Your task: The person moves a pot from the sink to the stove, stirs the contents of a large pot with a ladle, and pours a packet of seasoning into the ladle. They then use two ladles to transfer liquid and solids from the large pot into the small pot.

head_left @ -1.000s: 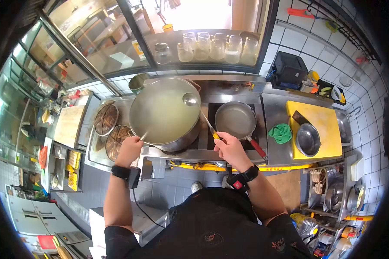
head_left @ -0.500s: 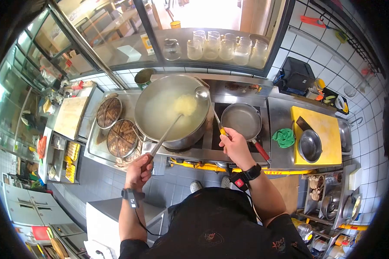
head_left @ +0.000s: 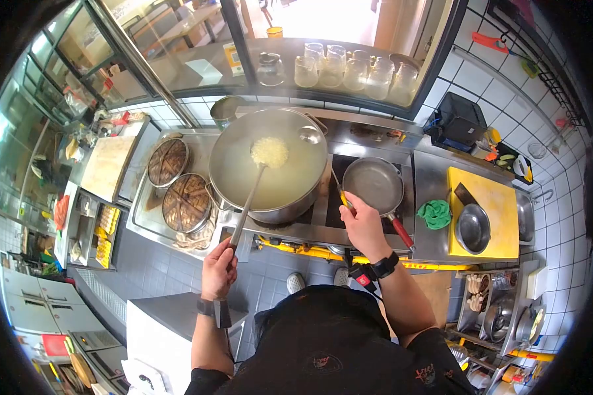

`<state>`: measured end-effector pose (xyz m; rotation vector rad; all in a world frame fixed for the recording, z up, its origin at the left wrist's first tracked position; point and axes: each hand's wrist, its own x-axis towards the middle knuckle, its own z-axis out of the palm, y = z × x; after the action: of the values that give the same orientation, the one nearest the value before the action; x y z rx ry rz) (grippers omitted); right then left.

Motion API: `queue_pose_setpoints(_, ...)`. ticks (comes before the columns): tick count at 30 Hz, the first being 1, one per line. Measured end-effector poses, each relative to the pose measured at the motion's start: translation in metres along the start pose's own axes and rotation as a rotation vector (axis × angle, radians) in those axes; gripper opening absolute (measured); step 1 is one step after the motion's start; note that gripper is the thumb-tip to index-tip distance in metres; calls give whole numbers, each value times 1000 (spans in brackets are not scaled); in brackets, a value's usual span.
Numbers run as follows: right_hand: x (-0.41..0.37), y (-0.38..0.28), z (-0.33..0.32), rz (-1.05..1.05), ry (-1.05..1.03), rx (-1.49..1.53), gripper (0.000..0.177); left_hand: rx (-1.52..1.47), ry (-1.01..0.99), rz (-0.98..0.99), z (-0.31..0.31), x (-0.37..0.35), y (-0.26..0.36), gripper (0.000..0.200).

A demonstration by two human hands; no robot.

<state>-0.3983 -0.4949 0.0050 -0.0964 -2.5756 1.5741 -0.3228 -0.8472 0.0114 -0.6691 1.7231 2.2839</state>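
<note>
The step in hand is judged to be the draining of a clump of pale noodles (head_left: 269, 151) over the large pot (head_left: 284, 212), and it is best done with the strainer (head_left: 247, 205) kept level, so that nothing slides off the far edge, and with its head kept above the broth, so that the drips fall back inside the rim and not on the stove. A long handle is gripped at its very end, so a firm wrist is called for; a slight shake would probably be enough to shed the water. The left hand (head_left: 219, 266) is closed in a fist, and its fingers (head_left: 226, 253) are wrapped tight round the handle's end, with no gap to be seen between them. From those fingers the shaft runs up and away to the noodles, which are held well beyond them, over the middle of the pot. The right hand (head_left: 361, 222) is closed on the yellow grip of a ladle (head_left: 309, 135); its fingers (head_left: 349, 205) are curled and pressed together round that grip, though whether the thumb lies on top cannot be told. The ladle's bowl rests far ahead of those fingers, at the pot's back rim. Just beyond and to the right of the right fingers an empty frying pan (head_left: 373, 184) is seen, and further right a green cloth (head_left: 433, 214).
</note>
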Motion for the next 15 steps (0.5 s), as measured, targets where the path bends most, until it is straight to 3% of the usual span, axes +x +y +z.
queue_pose_setpoints(5, -5, -5, -3, -313, 98, -290, 41, 62, 32, 50, -3, 0, -9, 39)
queue_pose_setpoints(9, -15, -6, -9, -283, 61, -374, 45, 202, 18, 121, -6, 0, -14, 41)
queue_pose_setpoints(14, -31, 11, -16, -416, 116, -380, 47, 325, 76, 167, -16, 2, -29, 42)
queue_pose_setpoints(15, -33, 15, -17, -427, 108, -382, 47, 447, 85, 307, -19, 8, -37, 43)
